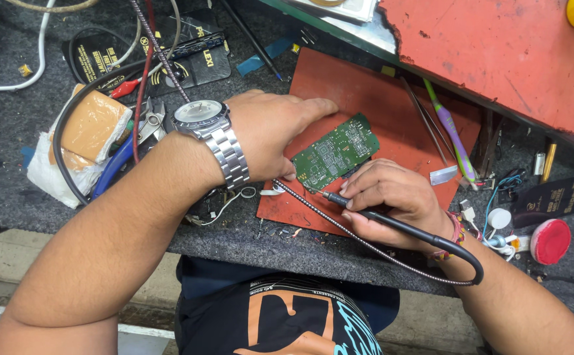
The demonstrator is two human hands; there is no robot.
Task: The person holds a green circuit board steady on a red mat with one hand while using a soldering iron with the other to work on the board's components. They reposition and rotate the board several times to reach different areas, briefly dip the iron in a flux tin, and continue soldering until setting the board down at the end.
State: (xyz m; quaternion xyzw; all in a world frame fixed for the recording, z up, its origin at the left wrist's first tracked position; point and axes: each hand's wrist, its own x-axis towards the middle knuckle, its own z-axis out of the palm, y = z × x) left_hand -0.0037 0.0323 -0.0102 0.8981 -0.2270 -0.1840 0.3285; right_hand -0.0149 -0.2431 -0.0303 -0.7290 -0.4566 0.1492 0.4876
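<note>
**Both hands on a green circuit board at a cluttered repair bench**

Dark grey felt covers the workbench (11,125), and a red-brown work mat (392,112) lies on it near the middle, its near edge close to the bench's front edge. On the mat's near half sits a green circuit board (335,152), lying flat and turned at an angle.

The left hand (270,135), with a steel wristwatch (201,118) on the wrist, presses down on the board's left side, fingers spread flat along its upper and lower edges rather than closed round it. The right hand (392,197) pinches a slim black soldering iron (366,212) like a pen, fingers closed tight on the barrel; its tip meets the board's near corner. The iron's black cable (461,253) loops back past the wrist, and a braided wire (339,223) runs from beneath the hand across the mat's near edge.

Tweezers (425,121) and a green-and-purple toothbrush (450,131) lie along the mat's right side. Off the mat's right edge sit a red round tin (551,240) and small connectors with thin wires. Toward the bench's left edge a tan sponge (90,128) rests on a white cloth (50,167), with red and blue cables beside it. A raised shelf with a worn red top (497,52) runs along the far right corner.
</note>
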